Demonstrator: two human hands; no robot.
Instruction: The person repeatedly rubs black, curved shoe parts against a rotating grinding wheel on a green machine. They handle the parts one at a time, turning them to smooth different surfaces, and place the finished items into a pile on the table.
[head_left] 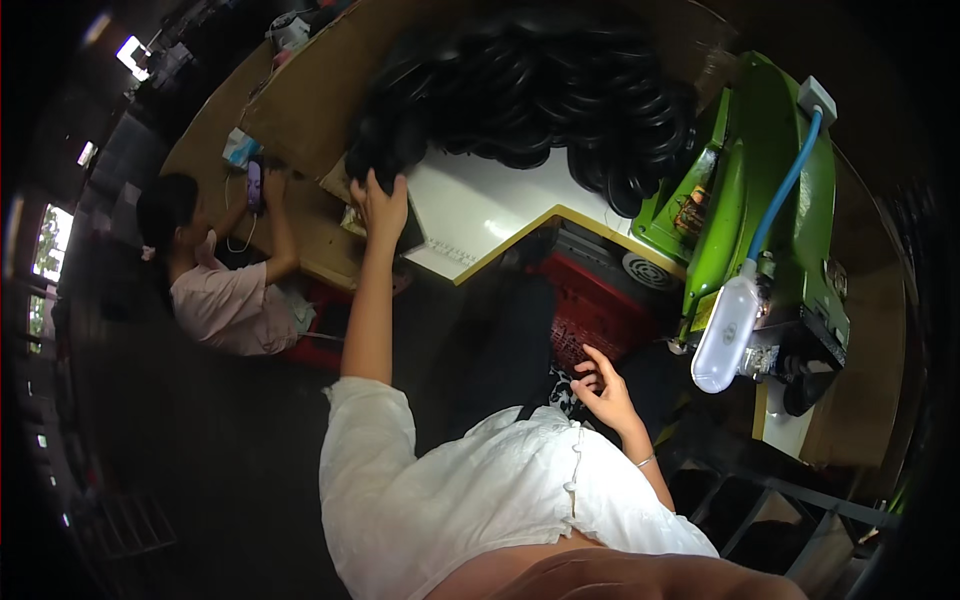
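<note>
My left arm stretches forward to the left end of a heap of glossy black curved pieces (540, 95) on a white tabletop (470, 205). There my left hand (382, 205) has its thumb and fingers round a dark black piece (392, 155); its outline merges with the heap, so its exact kind does not show. Close to my lap, my right hand (605, 395) hovers with its fingers apart and slightly bent, holding nothing. It is nearest to a red perforated basket (590, 310) under the table.
A green machine (770, 170) stands at the right, with a lit white lamp (727, 335) on a blue cable (787, 185). At the left, another person (225, 290) sits at a brown table (325, 245), holding a phone (255, 185). A metal frame (790, 490) is at lower right.
</note>
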